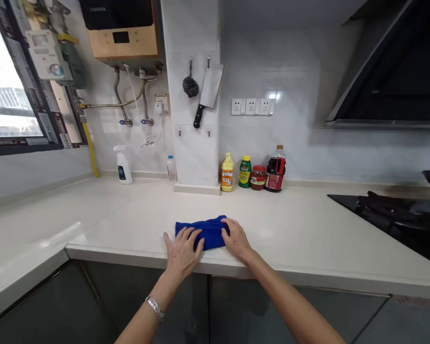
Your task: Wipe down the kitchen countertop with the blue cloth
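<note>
A folded blue cloth lies on the white countertop near its front edge. My left hand rests flat on the cloth's left end, fingers spread over it. Over the cloth's right end lies my right hand, its fingers curled on the fabric. Both hands press on the cloth; neither lifts it. A metal watch sits on my left wrist.
Against the back wall stand a yellow bottle, a green bottle, a red jar and a dark sauce bottle. A spray bottle stands at the left. A black stove is at the right. A cleaver hangs on the wall.
</note>
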Tool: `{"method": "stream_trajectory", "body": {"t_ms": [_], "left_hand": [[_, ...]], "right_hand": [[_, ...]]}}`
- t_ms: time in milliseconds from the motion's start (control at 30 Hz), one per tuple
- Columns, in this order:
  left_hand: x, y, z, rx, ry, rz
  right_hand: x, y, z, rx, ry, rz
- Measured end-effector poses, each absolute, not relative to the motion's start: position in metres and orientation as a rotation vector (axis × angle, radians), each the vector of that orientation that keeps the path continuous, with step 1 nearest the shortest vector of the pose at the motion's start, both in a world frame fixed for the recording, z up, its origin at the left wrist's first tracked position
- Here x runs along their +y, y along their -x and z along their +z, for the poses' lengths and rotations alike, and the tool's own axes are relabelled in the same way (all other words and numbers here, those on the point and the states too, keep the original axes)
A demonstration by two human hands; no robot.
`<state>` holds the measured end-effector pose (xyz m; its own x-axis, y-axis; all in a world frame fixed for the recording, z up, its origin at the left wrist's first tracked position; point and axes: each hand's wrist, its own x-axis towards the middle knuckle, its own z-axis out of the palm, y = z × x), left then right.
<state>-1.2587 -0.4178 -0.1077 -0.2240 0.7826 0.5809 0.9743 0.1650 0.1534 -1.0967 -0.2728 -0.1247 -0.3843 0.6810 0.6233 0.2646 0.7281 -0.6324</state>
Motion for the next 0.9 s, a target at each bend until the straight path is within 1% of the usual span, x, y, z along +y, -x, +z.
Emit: {"method": "stream_trajectory", "body": {"t_ms": [100, 167, 267, 367, 500, 600, 733, 900], "left_hand": [[-0.407, 1.235, -0.088, -2.051, 1.684, -0.648], [-0.396, 1.214, -0.080, -2.152, 1.752, -0.634], [-0.378, 1.190, -0.082, -2.371, 1.742, -0.574], [-0.371, 1.192, -0.090, -2.407, 1.741, -0.502], [-0.394, 1.242, -0.095, -2.442, 1.825, -0.389], [-0.430, 1.297, -0.094, -2.536, 1.702, -0.328], [-0.475, 1.369, -0.091, -2.633, 1.413, -0.290], [-0.511, 1.444, -0.091, -2.695, 1.171, -0.295]], "right_hand": [[-0.264, 1.098, -0.123, -1.658, 0.867, 0.602], [-0.257, 1.093, -0.118, -1.519, 0.923, 0.666], [-0.251, 1.081, -0.114, -1.472, 0.932, 0.705], [-0.254, 1.070, -0.116, -1.526, 0.950, 0.769], [-0.261, 1.061, -0.119, -1.687, 0.931, 0.850], [-0.268, 1.058, -0.121, -1.843, 0.937, 0.846], [-0.281, 1.060, -0.122, -2.131, 0.886, 0.678], [-0.295, 1.090, -0.113, -2.448, 0.574, 0.521]]}}
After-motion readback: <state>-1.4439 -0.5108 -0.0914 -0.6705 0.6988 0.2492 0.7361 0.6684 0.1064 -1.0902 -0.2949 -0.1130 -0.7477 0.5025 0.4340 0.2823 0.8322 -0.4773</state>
